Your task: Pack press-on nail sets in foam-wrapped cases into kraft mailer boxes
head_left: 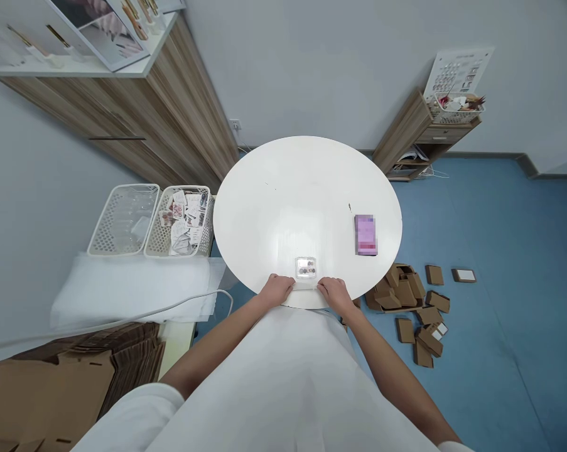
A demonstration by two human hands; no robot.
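Note:
A small clear case point(306, 267) with several small dark and pinkish pieces inside lies flat near the front edge of the round white table point(306, 163). Just on my side of it runs a narrow fold of thin, whitish, see-through sheet point(304, 285). My left hand point(276, 290) grips the left end of this fold, fingers closed. At its right end, my right hand point(334, 294) pinches it the same way. How far the sheet reaches under the case is hard to make out against the white top.
A pink-purple box point(367, 235) lies on the table's right side. White baskets point(154, 238), stacked white sheets point(127, 289) and flattened cardboard point(52, 389) are on the left. Small brown boxes point(424, 355) lie on the floor at right, beside a filled carton point(396, 289).

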